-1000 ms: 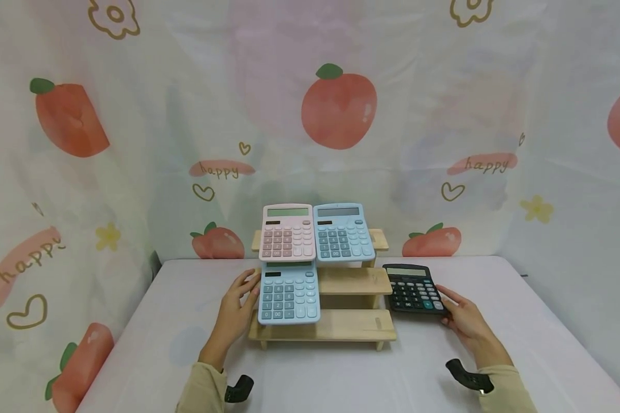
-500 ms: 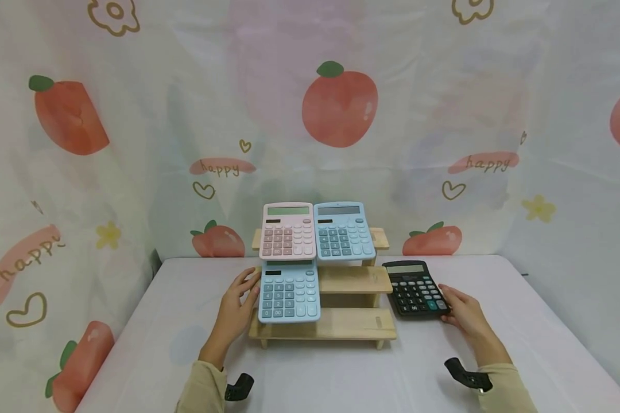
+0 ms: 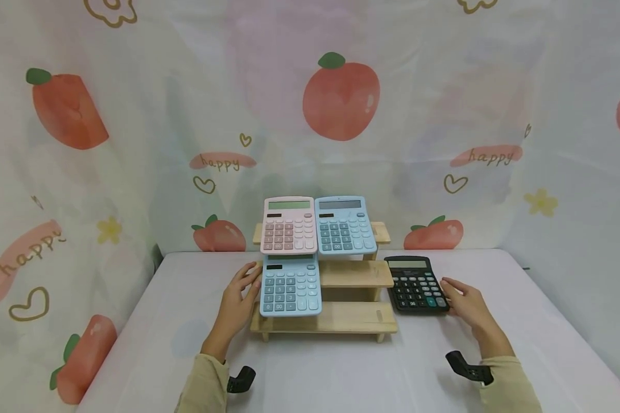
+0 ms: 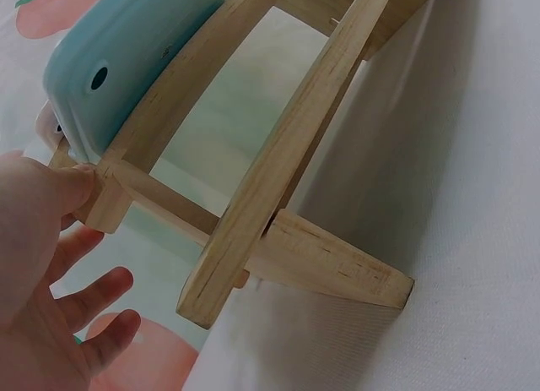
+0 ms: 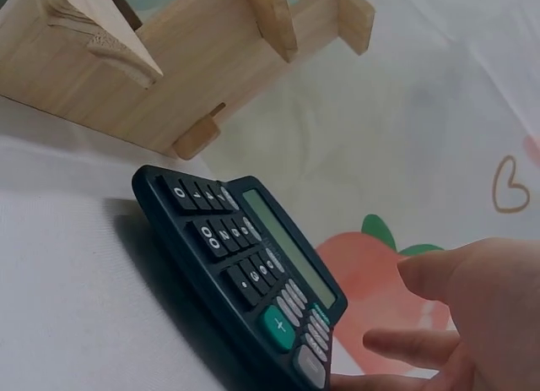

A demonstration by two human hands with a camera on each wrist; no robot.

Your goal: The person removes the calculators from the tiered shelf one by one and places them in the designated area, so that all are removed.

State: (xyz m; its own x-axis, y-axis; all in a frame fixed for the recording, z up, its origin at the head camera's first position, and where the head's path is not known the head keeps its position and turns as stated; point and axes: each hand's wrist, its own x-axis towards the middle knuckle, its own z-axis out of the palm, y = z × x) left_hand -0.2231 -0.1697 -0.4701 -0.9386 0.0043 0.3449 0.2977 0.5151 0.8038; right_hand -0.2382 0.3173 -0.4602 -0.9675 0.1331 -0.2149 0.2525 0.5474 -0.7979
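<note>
At the left of a three-tier wooden stand [image 3: 348, 317], my left hand [image 3: 239, 298] pinches the end of the middle shelf between thumb and index finger, other fingers spread. A light blue calculator [image 3: 291, 289] leans on that shelf close by the hand. On the top tier a pink calculator [image 3: 288, 229] and another blue calculator [image 3: 345, 229] stand side by side. Right of the stand, a black calculator [image 3: 418, 289] lies on the table. My right hand [image 3: 467, 301] is at its right edge; in the right wrist view the thumb is off it and a lower finger reaches its edge.
A white cloth covers the table [image 3: 341, 373]. Behind it hangs a curtain [image 3: 392, 115] printed with red fruit. Black camera mounts [image 3: 469, 369] sit on both wrists. The stand's left leg [image 4: 337, 264] rests on the cloth.
The black calculator has shifted slightly and settled down on the table, and the right hand has loosened at its edge. The left hand stays on the stand. The head view has tilted slightly.
</note>
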